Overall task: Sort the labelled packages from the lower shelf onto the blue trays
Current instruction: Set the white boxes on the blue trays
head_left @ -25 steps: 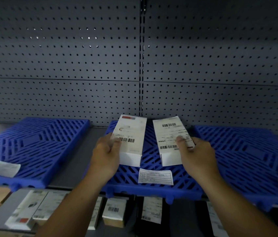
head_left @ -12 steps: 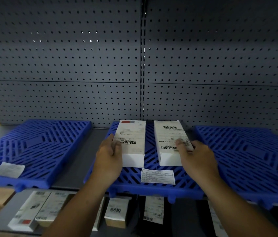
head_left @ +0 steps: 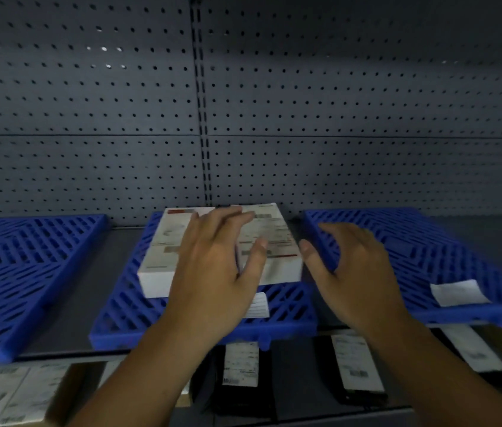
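Two white labelled boxes lie side by side on the middle blue tray [head_left: 120, 312]: the left box [head_left: 163, 251] and the right box [head_left: 277, 241]. My left hand [head_left: 216, 272] hovers over them with fingers spread, holding nothing. My right hand [head_left: 351, 272] is open just right of the right box, over the gap toward the right blue tray [head_left: 428, 241]. A left blue tray [head_left: 12, 272] sits beside. Several labelled packages rest on the lower shelf, among them a dark one [head_left: 240, 365] and another [head_left: 356, 365]. The picture is motion-blurred.
A grey pegboard wall [head_left: 243, 103] closes the back of the shelf. A paper label [head_left: 456, 292] lies on the right tray, and another [head_left: 257, 305] on the middle tray's front. White boxes [head_left: 12, 396] lie at lower left.
Both hands have let go of the two boxes, which now lie flat on the middle tray. The hands lifted and opened; the view shifted left.
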The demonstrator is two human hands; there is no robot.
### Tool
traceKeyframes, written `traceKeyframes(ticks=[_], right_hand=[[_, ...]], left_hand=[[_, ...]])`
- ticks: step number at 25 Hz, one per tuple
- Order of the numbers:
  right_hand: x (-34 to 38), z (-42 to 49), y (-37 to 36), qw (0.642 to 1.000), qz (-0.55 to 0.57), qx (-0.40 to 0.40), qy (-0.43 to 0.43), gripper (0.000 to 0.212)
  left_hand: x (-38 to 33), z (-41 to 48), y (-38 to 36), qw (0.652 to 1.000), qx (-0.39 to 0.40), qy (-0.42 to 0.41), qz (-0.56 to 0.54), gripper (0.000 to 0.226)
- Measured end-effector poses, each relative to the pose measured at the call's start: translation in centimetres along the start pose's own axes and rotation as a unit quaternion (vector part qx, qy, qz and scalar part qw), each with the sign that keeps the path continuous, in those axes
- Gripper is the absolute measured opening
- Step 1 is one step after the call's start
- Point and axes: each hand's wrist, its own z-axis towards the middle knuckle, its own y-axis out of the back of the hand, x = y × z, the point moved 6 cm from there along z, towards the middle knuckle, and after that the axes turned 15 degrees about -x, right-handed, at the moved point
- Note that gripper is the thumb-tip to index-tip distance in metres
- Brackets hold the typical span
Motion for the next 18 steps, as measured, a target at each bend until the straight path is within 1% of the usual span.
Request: traceKeyframes(ticks=[2,5,9,12,18], right_hand=[[-1.8,0.0,1.5,1.0,-0.011,-0.001,0.011,0.045],[-5.6,0.2,4.4,1.0,-0.012,-0.016,0.007,0.044],[-13.3,0.9,9.9,0.998,-0.013,-0.052,-0.017,0.04],[-21.6,1.2,15.7,0.996,-0.04,-0.071,-0.041,0.035],[-39.9,1.1,28.6,0.981,-0.117,-0.105,-0.11,0.036]], left_hand=[[-2.0,-0.4,-1.9,1.0,0.018,-0.015,-0.01,0.042],[-5.4,-0.8,-5.0,0.998,0.034,-0.036,-0.024,0.041],[-12.9,-1.7,-11.1,0.995,0.054,-0.077,-0.033,0.044],[-20.5,-3.1,-17.3,0.99,0.075,-0.102,-0.06,0.043],[-37.5,-6.7,-32.1,0.972,0.139,-0.146,-0.121,0.051]])
